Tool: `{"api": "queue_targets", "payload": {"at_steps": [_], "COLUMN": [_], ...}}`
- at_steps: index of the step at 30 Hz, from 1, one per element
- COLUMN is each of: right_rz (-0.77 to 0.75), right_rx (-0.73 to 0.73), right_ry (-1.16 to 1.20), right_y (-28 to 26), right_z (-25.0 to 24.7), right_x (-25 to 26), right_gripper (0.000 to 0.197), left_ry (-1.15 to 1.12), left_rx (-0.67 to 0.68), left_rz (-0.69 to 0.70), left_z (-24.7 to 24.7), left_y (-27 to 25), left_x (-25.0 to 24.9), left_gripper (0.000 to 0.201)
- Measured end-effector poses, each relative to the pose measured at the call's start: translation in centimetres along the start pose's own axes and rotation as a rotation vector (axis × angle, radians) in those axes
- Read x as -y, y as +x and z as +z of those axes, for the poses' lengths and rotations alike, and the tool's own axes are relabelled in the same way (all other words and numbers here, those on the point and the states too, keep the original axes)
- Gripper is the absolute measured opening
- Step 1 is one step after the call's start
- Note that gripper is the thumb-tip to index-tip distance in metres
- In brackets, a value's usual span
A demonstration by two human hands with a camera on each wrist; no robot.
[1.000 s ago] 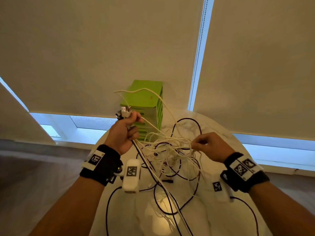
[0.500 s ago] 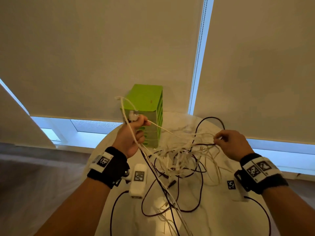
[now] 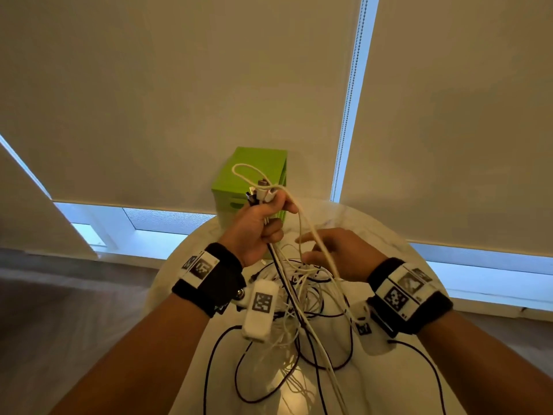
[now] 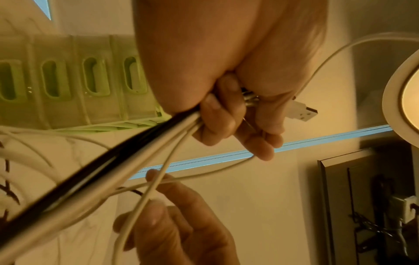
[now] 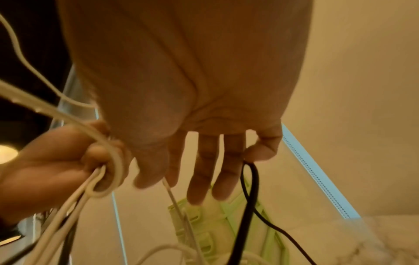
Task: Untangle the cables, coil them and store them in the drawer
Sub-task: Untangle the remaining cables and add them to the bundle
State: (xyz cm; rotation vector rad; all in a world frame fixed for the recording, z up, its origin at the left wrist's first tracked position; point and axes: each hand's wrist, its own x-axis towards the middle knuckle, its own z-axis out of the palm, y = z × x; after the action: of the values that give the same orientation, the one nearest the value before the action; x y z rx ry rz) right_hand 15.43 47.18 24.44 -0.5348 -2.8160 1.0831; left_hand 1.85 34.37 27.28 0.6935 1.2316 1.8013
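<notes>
- Left hand is raised above the table, fist curled round a bundle of cable ends; several plugs stick out above the knuckles, and a white USB plug shows beside the fingers in the left wrist view
- Right hand sits lower and just beside it, fingers straight and spread, gripping nothing; a thin white strand and a black cable run past its fingertips, touching or nearly so; I cannot tell which
- Cables, white and black, hang from the fist in a loose knot that spills onto the table; one white loop arcs up above the plugs
- Green drawer unit stands at the far edge of the table, behind the left hand; its drawers look closed
- Judged handling: the cables are light, limp and springy; they will slide through a loose hold and snag on each other at crossings; the plugs are the stiff parts and catch in loops
- Best hold, as I judge it: keep the ends pinned in the fist and take one strand just below it, drawing along its length; tugging the knot itself would likely tighten it
- Untangling appears early; no coil is formed yet
</notes>
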Motion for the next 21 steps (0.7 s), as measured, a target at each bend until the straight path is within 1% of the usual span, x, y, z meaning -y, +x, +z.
{"api": "queue_targets", "payload": {"at_steps": [3, 5, 7, 9, 10, 12, 13, 14, 16, 17, 18, 19, 20, 21], "right_rz": [-0.037, -0.07, -0.095, -0.134, -0.154, -0.18, -0.193, -0.209, -0.231, -0.231, -0.228, -0.222, -0.214, -0.198], "right_rx": [-0.064, -0.087, -0.133, -0.189, -0.213, -0.231, -0.228, -0.23, -0.262, -0.274, -0.28, -0.294, -0.317, -0.343], "right_ry": [-0.012, -0.013, 0.037, 0.123, 0.148, 0.167, 0.184, 0.211, 0.265, 0.297, 0.328, 0.338, 0.343, 0.338], "right_y": [0.6, 0.7, 0.7, 0.8, 0.8, 1.0, 1.0, 1.1, 1.1, 1.1, 1.1, 1.0, 1.0, 1.0], "right_z": [0.5, 0.4, 0.0, -0.6, -0.8, -1.4, -1.7, -1.9, -2.2, -2.3, -2.3, -2.3, -2.2, -2.0], "right_x": [0.4, 0.6, 1.0, 1.5, 1.9, 2.4, 2.4, 2.4, 2.5, 2.6, 2.7, 2.8, 2.8, 2.7], "right_gripper": [0.012, 0.016, 0.018, 0.017, 0.017, 0.017, 0.019, 0.022, 0.026, 0.023, 0.018, 0.015, 0.012, 0.009], "left_ry": [-0.003, 0.032, 0.111, 0.186, 0.206, 0.212, 0.212, 0.229, 0.324, 0.382, 0.431, 0.477, 0.502, 0.507], "left_rx": [0.013, -0.014, -0.044, -0.055, -0.05, -0.008, 0.024, 0.05, 0.084, 0.088, 0.084, 0.079, 0.07, 0.052], "left_rz": [0.009, 0.033, 0.028, -0.018, -0.047, -0.091, -0.1, -0.101, -0.069, -0.035, 0.0, 0.025, 0.043, 0.056], "left_z": [0.1, -0.2, -0.8, -1.2, -1.3, -1.2, -1.0, -0.9, -0.6, -0.5, -0.5, -0.5, -0.5, -0.5], "left_y": [-0.1, 0.1, 0.3, 0.3, 0.3, 0.1, -0.1, -0.1, 0.0, 0.1, 0.3, 0.5, 0.5, 0.5], "left_x": [0.1, 0.5, 1.2, 2.2, 2.6, 3.1, 3.1, 3.2, 3.6, 3.9, 4.3, 4.7, 4.9, 5.1], "left_gripper": [0.016, 0.013, 0.022, 0.028, 0.025, 0.007, 0.003, 0.008, 0.017, 0.021, 0.021, 0.017, 0.012, 0.012]}}
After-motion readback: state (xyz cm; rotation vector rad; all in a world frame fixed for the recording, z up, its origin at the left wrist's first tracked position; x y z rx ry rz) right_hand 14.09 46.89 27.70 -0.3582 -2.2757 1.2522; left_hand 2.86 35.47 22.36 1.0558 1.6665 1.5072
